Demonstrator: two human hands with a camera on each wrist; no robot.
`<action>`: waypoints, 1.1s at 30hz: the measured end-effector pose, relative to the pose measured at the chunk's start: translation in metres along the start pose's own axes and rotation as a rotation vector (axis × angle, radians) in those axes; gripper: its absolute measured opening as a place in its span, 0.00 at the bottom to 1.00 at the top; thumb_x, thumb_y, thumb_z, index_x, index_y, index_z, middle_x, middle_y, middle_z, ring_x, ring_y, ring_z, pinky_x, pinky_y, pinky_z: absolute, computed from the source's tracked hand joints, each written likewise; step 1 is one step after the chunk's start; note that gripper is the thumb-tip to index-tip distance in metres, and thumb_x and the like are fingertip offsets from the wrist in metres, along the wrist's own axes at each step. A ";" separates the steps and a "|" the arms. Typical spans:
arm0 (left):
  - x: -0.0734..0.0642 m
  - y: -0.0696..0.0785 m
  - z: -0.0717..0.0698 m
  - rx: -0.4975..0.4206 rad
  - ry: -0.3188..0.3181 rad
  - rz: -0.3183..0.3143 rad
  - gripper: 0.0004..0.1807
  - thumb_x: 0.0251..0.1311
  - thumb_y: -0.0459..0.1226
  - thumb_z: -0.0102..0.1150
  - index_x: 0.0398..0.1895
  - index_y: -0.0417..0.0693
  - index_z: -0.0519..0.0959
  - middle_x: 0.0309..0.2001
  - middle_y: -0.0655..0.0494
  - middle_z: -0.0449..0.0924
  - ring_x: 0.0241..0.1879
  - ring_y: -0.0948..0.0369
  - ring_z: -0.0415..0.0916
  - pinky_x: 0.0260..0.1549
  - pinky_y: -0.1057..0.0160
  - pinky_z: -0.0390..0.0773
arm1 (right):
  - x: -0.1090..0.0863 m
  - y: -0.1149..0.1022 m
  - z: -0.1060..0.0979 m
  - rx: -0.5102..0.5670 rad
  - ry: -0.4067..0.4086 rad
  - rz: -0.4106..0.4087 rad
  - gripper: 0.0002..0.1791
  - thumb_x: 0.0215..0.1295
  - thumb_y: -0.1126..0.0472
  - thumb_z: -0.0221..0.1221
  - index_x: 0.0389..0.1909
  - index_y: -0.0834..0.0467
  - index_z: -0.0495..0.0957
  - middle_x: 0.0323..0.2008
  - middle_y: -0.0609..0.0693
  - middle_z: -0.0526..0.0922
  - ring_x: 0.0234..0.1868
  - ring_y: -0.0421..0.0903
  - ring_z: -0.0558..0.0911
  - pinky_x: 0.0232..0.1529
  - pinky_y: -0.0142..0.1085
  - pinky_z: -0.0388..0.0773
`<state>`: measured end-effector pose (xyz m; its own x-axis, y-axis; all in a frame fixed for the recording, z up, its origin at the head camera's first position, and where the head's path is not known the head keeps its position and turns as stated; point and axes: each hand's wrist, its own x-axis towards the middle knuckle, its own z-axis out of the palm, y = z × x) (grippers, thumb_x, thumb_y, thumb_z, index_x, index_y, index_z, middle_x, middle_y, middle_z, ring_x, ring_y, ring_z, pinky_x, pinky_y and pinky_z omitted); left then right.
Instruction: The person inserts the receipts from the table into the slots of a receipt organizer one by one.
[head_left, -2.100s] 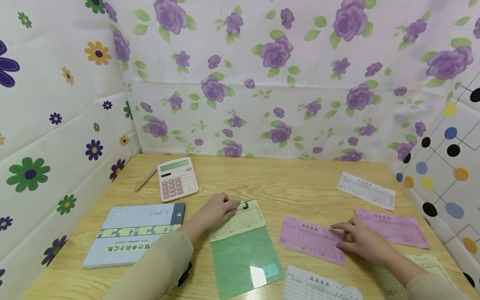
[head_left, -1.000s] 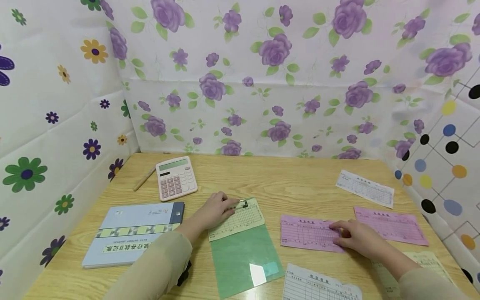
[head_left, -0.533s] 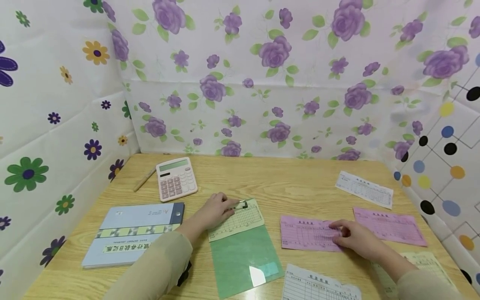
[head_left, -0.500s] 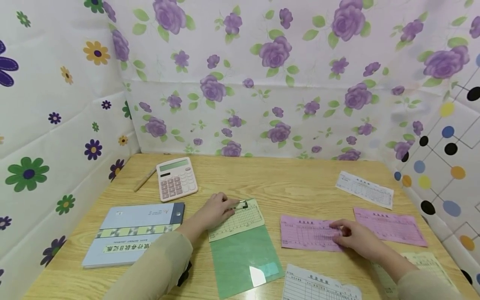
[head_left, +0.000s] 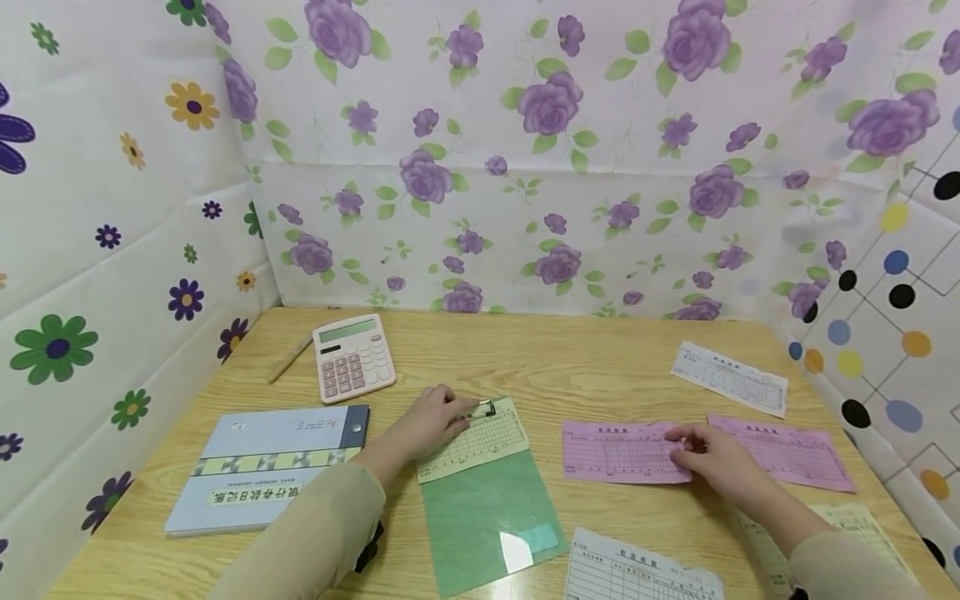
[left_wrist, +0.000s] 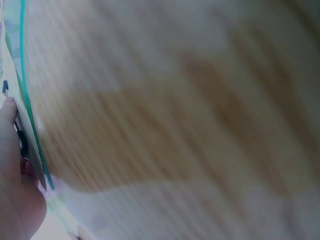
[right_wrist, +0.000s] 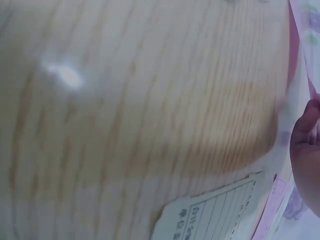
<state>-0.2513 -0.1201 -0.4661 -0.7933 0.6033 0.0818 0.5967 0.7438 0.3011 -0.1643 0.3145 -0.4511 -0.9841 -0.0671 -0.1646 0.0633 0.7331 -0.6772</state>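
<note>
My left hand (head_left: 433, 421) grips the top edge of a translucent green clipboard (head_left: 480, 512) near its metal clip (head_left: 490, 409). A pale yellow receipt slip (head_left: 491, 437) lies under that clip. In the left wrist view, the thumb lies over the slip, while the other fingers are partly hidden. To the right, my right hand (head_left: 716, 462) pinches the right end of a pink receipt slip (head_left: 618, 454) between thumb and fingers. The right wrist view shows this pink slip (right_wrist: 311, 75) lifted off the table at the held end.
Further slips lie on the table: a second pink one (head_left: 795, 454), a white one at the back (head_left: 731, 379), a white one in front (head_left: 637, 575) and a yellow one (head_left: 862, 529) partly under the right forearm. Leftward are a blue journal book (head_left: 273, 458), calculator (head_left: 355, 358) and pen (head_left: 291, 358).
The pink slip has been straightened from its tilt, then raised slightly away from me with the right hand. The left hand stays on the clipboard.
</note>
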 end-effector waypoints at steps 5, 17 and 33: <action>0.000 0.000 0.000 -0.005 0.008 0.000 0.22 0.67 0.44 0.52 0.64 0.57 0.69 0.43 0.53 0.66 0.41 0.59 0.62 0.39 0.59 0.66 | 0.000 0.002 0.000 -0.028 -0.010 0.027 0.21 0.62 0.52 0.60 0.53 0.59 0.75 0.45 0.56 0.75 0.44 0.51 0.72 0.43 0.45 0.70; 0.000 0.000 0.000 -0.002 -0.005 -0.004 0.23 0.67 0.45 0.51 0.65 0.59 0.69 0.45 0.54 0.66 0.41 0.59 0.62 0.40 0.59 0.65 | 0.002 -0.012 -0.005 0.063 -0.032 0.005 0.23 0.65 0.50 0.57 0.57 0.58 0.74 0.47 0.54 0.77 0.44 0.48 0.74 0.42 0.39 0.72; 0.001 -0.003 0.001 0.004 -0.019 -0.005 0.23 0.68 0.46 0.50 0.65 0.60 0.68 0.45 0.53 0.66 0.41 0.59 0.62 0.38 0.60 0.66 | 0.021 -0.038 -0.007 0.232 -0.023 -0.113 0.26 0.63 0.44 0.58 0.57 0.55 0.73 0.43 0.55 0.76 0.38 0.50 0.75 0.41 0.46 0.74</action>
<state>-0.2540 -0.1217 -0.4676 -0.7939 0.6048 0.0624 0.5932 0.7480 0.2975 -0.1890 0.2901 -0.4238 -0.9832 -0.1570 -0.0928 -0.0080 0.5454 -0.8382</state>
